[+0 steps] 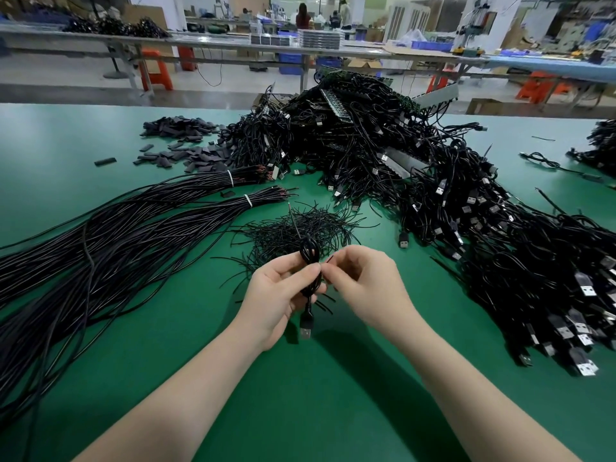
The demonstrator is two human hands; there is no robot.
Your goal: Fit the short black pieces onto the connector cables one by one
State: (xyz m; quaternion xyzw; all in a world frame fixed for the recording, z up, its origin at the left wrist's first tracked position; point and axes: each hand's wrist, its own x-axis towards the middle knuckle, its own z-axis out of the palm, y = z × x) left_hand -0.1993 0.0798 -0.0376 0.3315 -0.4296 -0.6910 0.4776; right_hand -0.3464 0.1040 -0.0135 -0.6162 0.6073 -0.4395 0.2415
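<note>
Bright even light, soft arm shadows, edges bowed by wide-angle lens

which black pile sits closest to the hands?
The heap of thin wire offcuts, just beyond the left hand; the flat sleeve pieces and tied cable bundles lie farther off.

Bare green table nearside; cable heaps left, ahead, right.

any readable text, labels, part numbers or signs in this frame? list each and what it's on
None can be read.
USB plug of the coiled cable held in the left hand and right hand: no marking legible.
Plugs in the big cable heap: bare metal, nothing readable.
White ties on the wire bundles: blank.
Background boxes and blue bins: too small and blurred to show any print.
</note>
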